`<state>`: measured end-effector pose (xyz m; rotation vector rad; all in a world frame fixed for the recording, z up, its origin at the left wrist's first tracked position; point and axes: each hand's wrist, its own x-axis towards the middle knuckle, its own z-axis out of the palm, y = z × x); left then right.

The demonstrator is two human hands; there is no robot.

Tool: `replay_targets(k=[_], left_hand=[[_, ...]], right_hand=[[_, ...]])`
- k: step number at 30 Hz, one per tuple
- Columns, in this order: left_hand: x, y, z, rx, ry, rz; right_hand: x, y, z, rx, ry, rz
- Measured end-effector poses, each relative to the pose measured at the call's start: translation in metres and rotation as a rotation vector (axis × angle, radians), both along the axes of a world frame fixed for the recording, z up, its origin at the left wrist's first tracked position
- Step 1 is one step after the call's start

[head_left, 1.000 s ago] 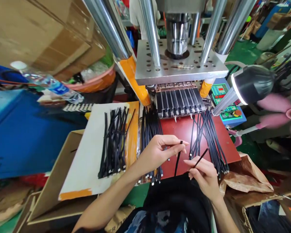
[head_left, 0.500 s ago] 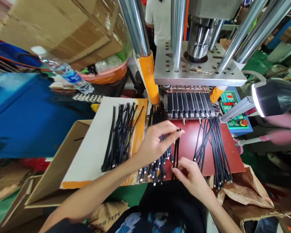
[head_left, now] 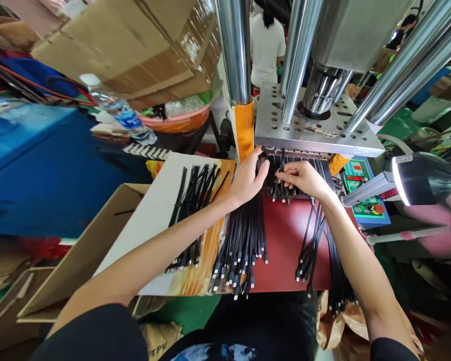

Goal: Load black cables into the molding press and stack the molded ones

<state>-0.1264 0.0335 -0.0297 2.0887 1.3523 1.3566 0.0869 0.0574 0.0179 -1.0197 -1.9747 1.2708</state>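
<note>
My left hand [head_left: 250, 175] is at the left end of the slotted metal fixture [head_left: 317, 168], thumb and fingers apart, with nothing visible between them. Black cables [head_left: 274, 191] hang over the fixture's front edge. My right hand [head_left: 302, 178] reaches over the fixture, its fingers pinched on a black cable [head_left: 282, 173]. Many black cables with light metal tips [head_left: 244, 235] lie left of the red board [head_left: 278, 250]. Another bundle [head_left: 195, 195] rests on the white and orange board. More cables [head_left: 315, 240] lie on the red board's right side.
Above the fixture is a thick metal press plate [head_left: 304, 135] with steel columns. A lamp [head_left: 423, 178], a control panel [head_left: 364, 180] and a pink fan [head_left: 443, 210] stand right. A bottle [head_left: 124, 118] and cartons are left. A person in white [head_left: 266, 47] is behind the press.
Both hands have moved forward from above the red board to the fixture. My left hand has opened and let go of the cables. The view has shifted slightly.
</note>
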Motion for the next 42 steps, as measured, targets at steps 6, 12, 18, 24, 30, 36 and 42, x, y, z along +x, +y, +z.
replay_targets(k=[6,12,18,24,30,36,42], left_hand=[[-0.033,-0.039,-0.006,0.135,0.434,-0.413],[-0.022,-0.035,-0.002,0.168,0.563,-0.343],[-0.008,-0.051,0.004,0.236,0.826,-0.215],[0.015,-0.069,0.006,0.176,0.996,-0.057],[0.025,-0.074,0.02,0.033,1.011,-0.063],[0.018,-0.021,0.035,-0.052,0.838,-0.073],[0.013,0.044,0.027,-0.014,0.751,-0.062]], right_hand=[[-0.01,0.025,-0.012,0.119,-0.06,-0.024],[-0.01,0.024,-0.023,0.167,0.01,-0.174],[-0.01,0.027,-0.03,0.084,0.139,-0.232],[-0.001,0.002,-0.026,0.271,-0.003,-0.382],[0.011,-0.057,-0.012,0.638,-0.68,-0.198],[-0.016,-0.015,-0.003,0.599,-1.011,-0.241],[-0.029,0.031,-0.004,0.61,-1.062,-0.263]])
